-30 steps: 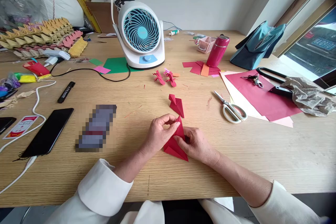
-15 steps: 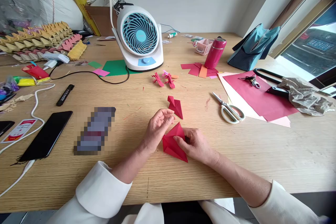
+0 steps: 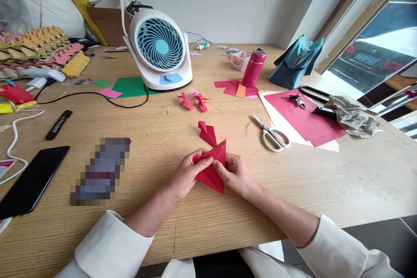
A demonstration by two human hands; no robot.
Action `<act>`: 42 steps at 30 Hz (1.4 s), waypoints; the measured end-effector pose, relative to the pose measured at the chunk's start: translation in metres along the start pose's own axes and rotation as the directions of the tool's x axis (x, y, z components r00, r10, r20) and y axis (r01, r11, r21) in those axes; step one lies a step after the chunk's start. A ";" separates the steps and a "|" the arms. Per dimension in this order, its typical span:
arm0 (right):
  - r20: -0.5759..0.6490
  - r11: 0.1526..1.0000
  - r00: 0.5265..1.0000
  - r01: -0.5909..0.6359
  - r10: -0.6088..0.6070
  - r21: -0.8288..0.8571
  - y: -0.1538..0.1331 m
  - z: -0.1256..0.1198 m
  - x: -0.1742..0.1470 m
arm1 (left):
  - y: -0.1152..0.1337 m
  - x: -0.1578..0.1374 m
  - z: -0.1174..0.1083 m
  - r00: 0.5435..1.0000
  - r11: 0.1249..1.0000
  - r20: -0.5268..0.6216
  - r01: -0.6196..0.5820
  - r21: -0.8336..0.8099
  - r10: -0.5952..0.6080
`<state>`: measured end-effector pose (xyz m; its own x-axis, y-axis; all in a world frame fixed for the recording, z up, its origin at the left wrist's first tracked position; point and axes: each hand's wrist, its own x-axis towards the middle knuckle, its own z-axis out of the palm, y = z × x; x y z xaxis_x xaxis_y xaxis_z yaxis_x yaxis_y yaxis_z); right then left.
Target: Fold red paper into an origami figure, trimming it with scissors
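Note:
A folded piece of red paper (image 3: 213, 177), creased into a pointed shape, is held between both hands just above the table. My left hand (image 3: 190, 172) grips its left side, thumb on top and fingers behind. On the right side my right hand (image 3: 237, 174) pinches it, the thumb lying close to the left thumb. Behind the paper's tip lies another folded red paper piece (image 3: 207, 133). Farther back rest two small red folded paper figures (image 3: 201, 102).
White-handled scissors (image 3: 272, 134) and large red paper sheets (image 3: 306, 117) lie to the right. A fan (image 3: 160, 47), a pink bottle (image 3: 254, 68) and a blue bag (image 3: 296, 63) stand behind. On the left are a black phone (image 3: 35, 180), a blurred-out device (image 3: 102, 171) and a marker (image 3: 59, 125).
My left hand has come down from above the paper and taken hold of its left side. The paper is tilted up more. The camera view has turned slightly right.

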<state>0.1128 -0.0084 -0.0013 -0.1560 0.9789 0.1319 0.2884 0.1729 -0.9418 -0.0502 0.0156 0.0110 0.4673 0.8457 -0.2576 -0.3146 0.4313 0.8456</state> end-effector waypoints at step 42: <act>0.102 0.841 0.849 0.527 -0.518 -0.117 0.009 -0.045 0.026 | 0.008 -0.002 -0.008 0.999 0.999 0.007 0.047 -0.012 -0.047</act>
<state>0.1537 0.0233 0.0078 -0.3779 0.7307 0.5686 0.2713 0.6745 -0.6866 -0.0606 0.0196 0.0144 0.4875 0.8222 -0.2939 -0.3023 0.4747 0.8266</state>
